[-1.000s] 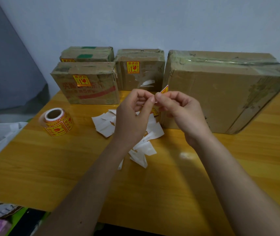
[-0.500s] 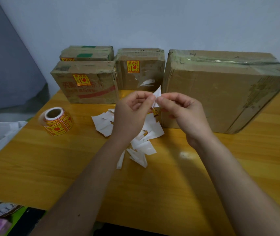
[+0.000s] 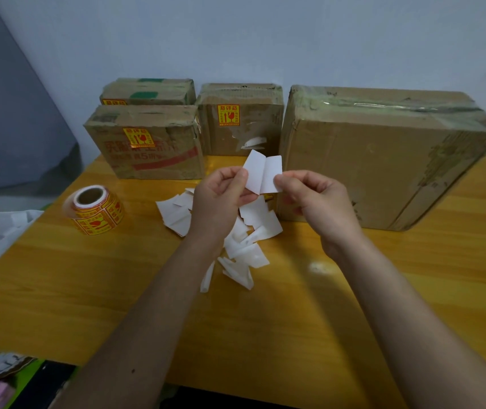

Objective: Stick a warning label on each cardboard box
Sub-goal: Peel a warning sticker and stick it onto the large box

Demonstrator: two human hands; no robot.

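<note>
Four cardboard boxes (image 3: 383,160), three stuck warning labels (image 3: 228,115), one label roll (image 3: 95,209), two hands (image 3: 218,199)

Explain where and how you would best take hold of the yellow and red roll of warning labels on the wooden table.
The yellow and red roll of warning labels lies on its flat end with the cardboard core opening facing up. Come from above and pinch across the rim, thumb inside the core, fingers on the outer printed wall. It stands apart from the cardboard boxes, so a grip round the whole outer wall probably works too.
</note>
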